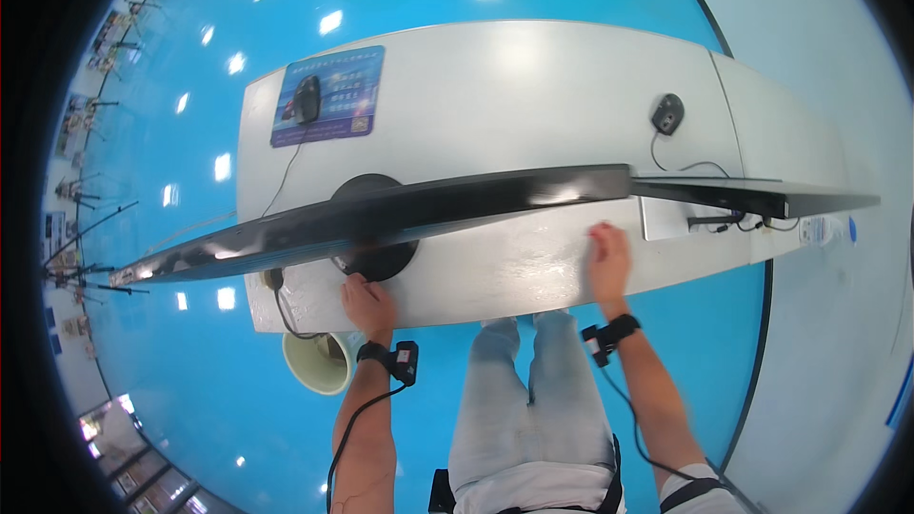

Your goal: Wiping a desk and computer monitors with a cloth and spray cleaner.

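My left hand (369, 305) rests at the near side of the white table (500, 278), its fingertips at the edge of a round black monitor base (385, 255). Whether it grips the base cannot be told. My right hand (608, 264) is over the table farther right, fingers curled, a small red spot at the fingertips; what it may hold is unclear. Beyond both hands stands a wide black monitor (443, 203), seen from above. A second thin monitor (742, 196) adjoins it at the right, on a silver base (664, 220).
Beyond the monitors lie a black mouse (308, 100) on a blue mouse pad (360, 96) and another black mouse (668, 114). A pale green bin (318, 371) stands on the floor by the near left table edge. A clear bottle (821, 230) is far right. Cables run behind the monitors.
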Available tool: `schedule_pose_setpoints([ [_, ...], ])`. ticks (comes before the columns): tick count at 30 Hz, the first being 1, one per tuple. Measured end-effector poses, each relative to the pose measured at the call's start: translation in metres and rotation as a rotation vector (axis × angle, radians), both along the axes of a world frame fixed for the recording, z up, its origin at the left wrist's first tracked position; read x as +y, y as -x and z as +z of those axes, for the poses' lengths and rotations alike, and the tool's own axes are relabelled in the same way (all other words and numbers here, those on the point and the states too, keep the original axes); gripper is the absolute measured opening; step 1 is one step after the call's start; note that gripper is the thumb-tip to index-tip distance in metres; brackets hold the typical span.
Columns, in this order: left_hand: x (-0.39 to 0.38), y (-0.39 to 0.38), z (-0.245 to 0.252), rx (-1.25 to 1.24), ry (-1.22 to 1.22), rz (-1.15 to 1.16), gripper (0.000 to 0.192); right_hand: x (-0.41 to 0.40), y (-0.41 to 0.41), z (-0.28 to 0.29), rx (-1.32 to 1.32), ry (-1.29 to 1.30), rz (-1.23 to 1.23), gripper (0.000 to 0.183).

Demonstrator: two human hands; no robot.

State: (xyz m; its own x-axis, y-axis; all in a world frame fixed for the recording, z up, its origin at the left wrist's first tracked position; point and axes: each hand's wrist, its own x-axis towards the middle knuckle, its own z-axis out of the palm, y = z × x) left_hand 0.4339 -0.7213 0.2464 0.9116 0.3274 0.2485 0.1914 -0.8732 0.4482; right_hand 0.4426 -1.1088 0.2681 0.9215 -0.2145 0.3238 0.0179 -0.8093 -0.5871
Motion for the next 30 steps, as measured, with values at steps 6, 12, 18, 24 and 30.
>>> schedule_pose_setpoints([
  [6,-0.003,0.002,0.005,0.008,-0.029,0.033,0.012,0.123,0.042,-0.008,0.034,-0.242,0.388,0.020],
  [12,-0.005,0.002,0.003,0.031,-0.086,0.044,0.013,0.005,0.055,-0.002,0.093,-0.085,0.244,0.016],
  [18,-0.041,0.007,0.012,0.024,-0.069,0.094,0.010,-0.172,0.079,-0.012,0.028,-0.194,-0.397,0.013],
  [24,-0.218,0.007,0.023,-0.099,0.037,-0.276,0.005,-0.076,0.057,-0.010,0.094,-0.382,0.020,0.014],
  [30,-0.345,0.001,0.039,-0.091,0.035,-0.510,0.008,-0.155,0.053,-0.004,0.094,-0.252,0.103,0.010],
])
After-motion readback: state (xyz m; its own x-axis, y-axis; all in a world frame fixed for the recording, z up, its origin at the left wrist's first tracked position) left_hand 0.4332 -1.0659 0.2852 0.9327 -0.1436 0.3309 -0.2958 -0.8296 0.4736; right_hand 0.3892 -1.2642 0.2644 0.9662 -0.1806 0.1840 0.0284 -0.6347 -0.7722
